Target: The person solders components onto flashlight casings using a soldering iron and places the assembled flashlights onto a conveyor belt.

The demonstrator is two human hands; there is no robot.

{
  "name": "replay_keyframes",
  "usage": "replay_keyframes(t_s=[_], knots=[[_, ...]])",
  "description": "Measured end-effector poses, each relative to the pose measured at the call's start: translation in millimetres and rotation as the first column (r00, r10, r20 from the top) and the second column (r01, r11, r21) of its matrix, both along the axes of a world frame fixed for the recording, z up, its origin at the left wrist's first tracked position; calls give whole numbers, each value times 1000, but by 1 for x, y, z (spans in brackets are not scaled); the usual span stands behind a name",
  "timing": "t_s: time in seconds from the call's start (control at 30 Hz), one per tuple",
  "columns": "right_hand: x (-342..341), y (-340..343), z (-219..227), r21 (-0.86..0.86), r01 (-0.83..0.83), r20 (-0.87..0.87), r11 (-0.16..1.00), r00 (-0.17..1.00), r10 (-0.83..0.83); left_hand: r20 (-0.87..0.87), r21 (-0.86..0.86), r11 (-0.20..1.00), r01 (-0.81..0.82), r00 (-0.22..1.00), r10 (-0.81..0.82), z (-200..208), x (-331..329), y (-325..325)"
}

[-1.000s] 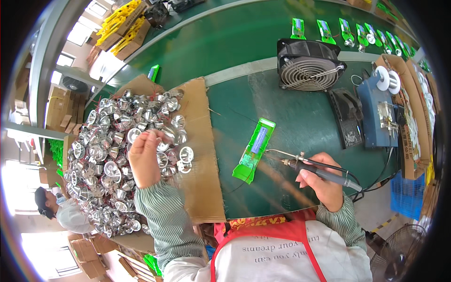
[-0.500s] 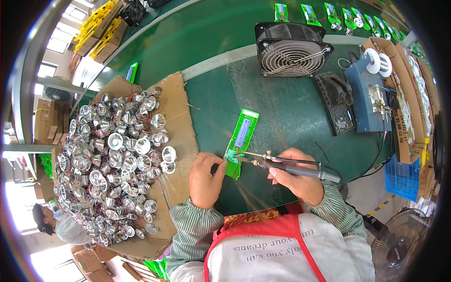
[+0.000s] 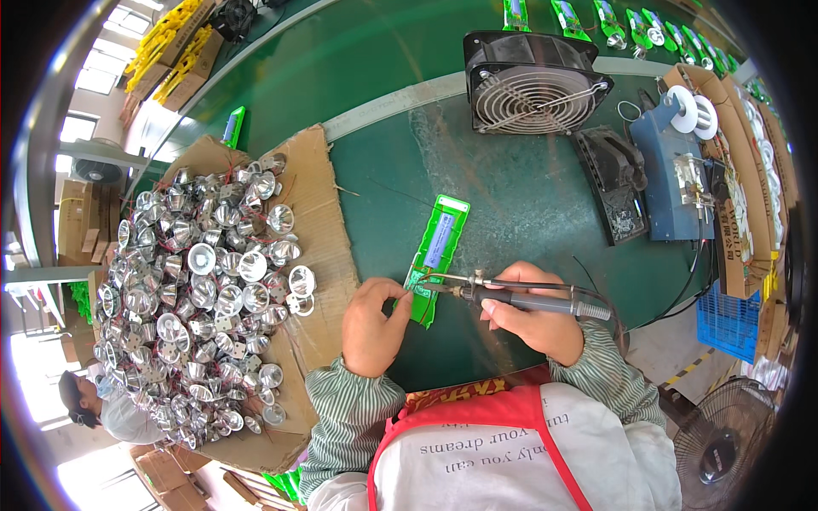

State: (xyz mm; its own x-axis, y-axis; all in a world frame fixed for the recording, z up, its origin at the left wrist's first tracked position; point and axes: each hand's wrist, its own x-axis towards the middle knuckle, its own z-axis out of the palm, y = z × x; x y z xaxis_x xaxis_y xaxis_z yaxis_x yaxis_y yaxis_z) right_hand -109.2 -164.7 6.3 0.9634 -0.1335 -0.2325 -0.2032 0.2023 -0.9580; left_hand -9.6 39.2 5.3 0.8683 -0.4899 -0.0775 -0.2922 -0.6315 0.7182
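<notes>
A slim green plastic housing (image 3: 422, 313) lies on the green work surface in front of me, with a blue cell (image 3: 440, 238) in its upper part and a small circuit board (image 3: 419, 282) lower down. My right hand (image 3: 552, 330) grips a grey soldering iron (image 3: 545, 301) with a thin metal feed tube along it; the tip is at the circuit board. At the board's left edge, thumb and forefinger of my left hand (image 3: 371, 334) are pinched together. Whatever lies between those fingertips is too small to make out.
Many silver reflector cups (image 3: 228, 300) heap on a cardboard sheet (image 3: 328, 247) at left. Beyond the housing stand a boxy fan (image 3: 538, 94), a black iron stand (image 3: 609, 183) and a blue solder feeder (image 3: 669, 183). More green housings (image 3: 609, 25) line the far belt. A person (image 3: 119, 409) is at far left.
The soldering iron has shifted slightly left at the circuit board. My left hand keeps its pinch at the board's edge, and the whole view has moved a little.
</notes>
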Motion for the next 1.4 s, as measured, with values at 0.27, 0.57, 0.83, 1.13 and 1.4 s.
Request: replay_keyframes(t_s=[0.27, 0.57, 0.83, 1.13, 1.4], knots=[[-3, -2, 1, 21, 19, 76, 1000, 997, -20, -13, 14, 1000, -19, 1000, 19, 1, 0, -1], [-15, -8, 8, -6, 17, 59, 1000, 998, -17, -34, 18, 999, -40, 999, 41, 0, -2, -2], [-16, -7, 10, 6, 20, 27, 1000, 999, -21, 47, -51, 998, 36, 998, -34, 4, -7, -2], [-10, -3, 3, 19, 1, 47, 1000, 999, -2, 18, 93, 988, 120, 992, -122, 3, 0, -5], [-6, -5, -2, -73, -16, 99, 997, 995, 23, 9, 106, 985, 138, 990, -140, 4, 3, -5]])
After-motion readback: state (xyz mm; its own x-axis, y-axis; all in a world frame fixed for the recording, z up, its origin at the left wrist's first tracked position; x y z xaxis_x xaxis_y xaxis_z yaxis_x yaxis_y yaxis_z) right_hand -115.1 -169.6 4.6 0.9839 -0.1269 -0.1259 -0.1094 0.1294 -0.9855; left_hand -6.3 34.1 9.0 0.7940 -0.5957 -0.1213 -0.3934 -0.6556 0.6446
